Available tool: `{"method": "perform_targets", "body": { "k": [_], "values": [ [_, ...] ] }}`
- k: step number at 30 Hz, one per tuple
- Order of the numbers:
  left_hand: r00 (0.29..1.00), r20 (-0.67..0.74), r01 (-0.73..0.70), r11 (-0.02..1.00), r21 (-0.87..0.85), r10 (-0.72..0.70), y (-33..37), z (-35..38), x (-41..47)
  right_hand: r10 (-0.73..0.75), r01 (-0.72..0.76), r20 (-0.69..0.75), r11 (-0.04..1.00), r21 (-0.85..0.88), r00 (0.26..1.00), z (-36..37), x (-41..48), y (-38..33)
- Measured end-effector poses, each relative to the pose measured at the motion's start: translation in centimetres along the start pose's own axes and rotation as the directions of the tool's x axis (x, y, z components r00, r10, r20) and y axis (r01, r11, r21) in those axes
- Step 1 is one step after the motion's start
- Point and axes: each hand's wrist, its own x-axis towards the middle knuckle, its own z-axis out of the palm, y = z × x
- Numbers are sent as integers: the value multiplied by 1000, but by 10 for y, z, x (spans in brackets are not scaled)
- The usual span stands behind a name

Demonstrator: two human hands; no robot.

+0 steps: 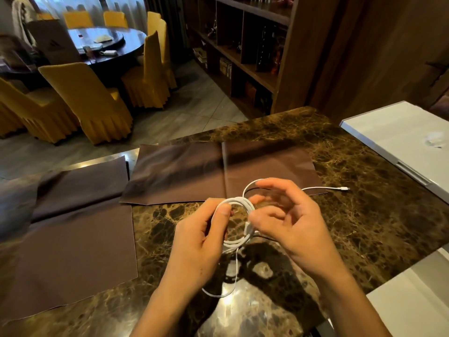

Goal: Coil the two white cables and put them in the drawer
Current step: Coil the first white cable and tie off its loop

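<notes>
Two hands are working just above the desk point(364, 203): the left hand point(201, 239) is pinching a small coil of thin white cable point(239, 241) between its fingers point(224, 209), while the right hand point(291, 227) is curling its fingers round the next loop. Keeping loops equal and the pinch firm is probably helping; slack is trailing beyond the right fingers.

No words or numbers are showing clearly enough to read. A brown box point(52, 42) is standing by the round table point(126, 48) far at the back, and it is wearing a small dark mark made of slanted stripes, but no letters are showing with it. Little packs point(225, 66) on the wooden shelf point(252, 76) are showing some print, but it is looking too blurry to read
</notes>
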Motion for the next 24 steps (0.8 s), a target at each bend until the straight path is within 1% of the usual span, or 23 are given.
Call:
{"method": "perform_targets", "body": {
  "k": [1, 2, 3, 4, 5, 8, 10, 11, 12, 13, 14, 15, 16, 17, 18, 20, 21, 22, 24],
  "values": [
    [1000, 1, -14, 999, 37, 14, 1, 0, -1, -95, 89, -30, 983, -161, 995, 3, -2, -4],
    [1000, 8, -26, 998, 62, 25, 2, 1, -1, -206, 183, -33, 922, -341, 978, 6, -2, -5],
    [999, 14, -37, 996, 86, 36, 2, 2, -2, -313, 265, -17, 829, -493, 950, 8, -2, -4],
    [999, 13, -49, 992, 116, 48, 1, 3, -2, -397, 321, -2, 745, -585, 918, 11, -1, 0],
    [998, 12, -62, 987, 149, 60, 0, 4, -3, -446, 348, 4, 692, -632, 895, 12, 0, 3],
    [995, 13, -101, 965, 243, 101, -6, 7, -4, -475, 349, 16, 624, -699, 880, 13, -1, 12],
    [992, 18, -128, 939, 319, 129, -12, 9, -5, -447, 316, 33, 576, -754, 894, 13, -3, 13],
    [990, 27, -137, 923, 359, 137, -16, 9, -5, -426, 293, 31, 565, -771, 904, 14, -4, 12],
    [989, 36, -143, 909, 392, 140, -21, 10, -5, -393, 257, 13, 576, -776, 920, 14, -4, 12],
    [989, 44, -146, 899, 413, 140, -25, 9, -4, -333, 201, -18, 612, -765, 943, 14, -2, 12],
    [990, 52, -143, 895, 421, 134, -30, 9, -3, -227, 119, -51, 675, -728, 973, 13, 1, 13],
    [991, 60, -137, 899, 417, 123, -34, 9, -2, -76, 16, -64, 756, -654, 995, 11, 6, 14],
    [991, 70, -130, 907, 401, 111, -37, 9, -1, 82, -86, -32, 838, -539, 996, 9, 11, 15],
    [992, 84, -124, 917, 378, 99, -39, 9, -1, 205, -173, 39, 900, -399, 978, 7, 15, 17],
    [991, 98, -120, 926, 358, 90, -40, 9, -1, 287, -250, 115, 933, -260, 951, 5, 18, 18],
    [992, 100, -107, 936, 335, 78, -40, 10, -1, 374, -373, 231, 926, -50, 898, 1, 19, 17],
    [993, 84, -102, 940, 325, 79, -40, 9, 0, 390, -409, 269, 913, 13, 880, 0, 17, 15],
    [995, 63, -93, 945, 313, 77, -41, 9, 0, 388, -419, 298, 907, 46, 872, -2, 16, 13],
    [998, 30, -58, 960, 275, 52, -40, 9, 1, 331, -364, 316, 930, 52, 889, -5, 15, 12]
  ]
}}
